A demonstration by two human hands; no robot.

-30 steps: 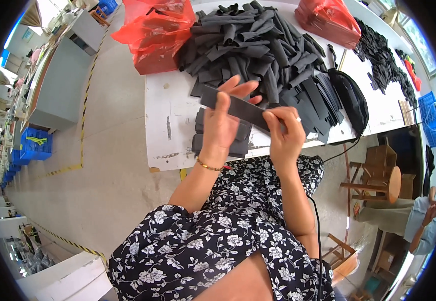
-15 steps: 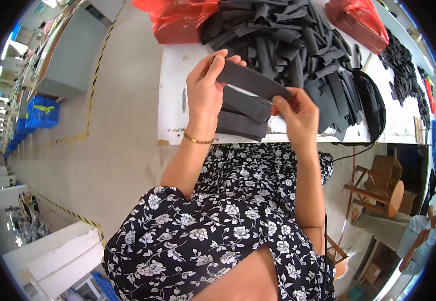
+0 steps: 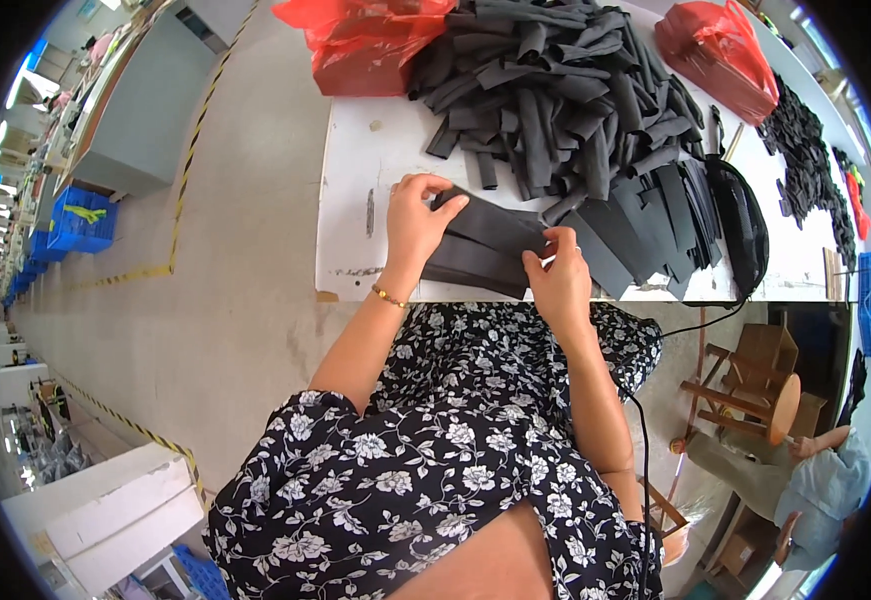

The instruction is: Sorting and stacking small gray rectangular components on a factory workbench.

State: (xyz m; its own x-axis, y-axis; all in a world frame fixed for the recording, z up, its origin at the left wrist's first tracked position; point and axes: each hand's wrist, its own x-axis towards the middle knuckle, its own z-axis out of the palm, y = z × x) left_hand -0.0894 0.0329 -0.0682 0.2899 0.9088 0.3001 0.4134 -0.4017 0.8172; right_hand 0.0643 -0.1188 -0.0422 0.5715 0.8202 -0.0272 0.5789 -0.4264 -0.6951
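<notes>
Over the near edge of the white table, my left hand point(image 3: 417, 228) grips the left end of a dark grey fabric strip point(image 3: 496, 224) between thumb and fingers. My right hand point(image 3: 561, 280) is closed at the strip's other end, thumb and forefinger pinching its edge. This strip lies low, over a small stack of similar strips point(image 3: 470, 267) beneath it. Beyond my hands rises a large heap of loose dark strips point(image 3: 565, 95). To the right, flat dark pieces point(image 3: 645, 228) are fanned out in an overlapping pile.
Red plastic bags stand on the table point(image 3: 350, 150), one bag point(image 3: 370, 50) at far left and another bag point(image 3: 720, 60) at far right. A black mesh-like item point(image 3: 738, 225) with a cord sits at right. A wooden stool point(image 3: 780, 408) and a person point(image 3: 820, 490) are at lower right.
Both hands have come down and nearer with the strip, from holding it raised to laying it over the small stack. My right hand has also shifted left.
</notes>
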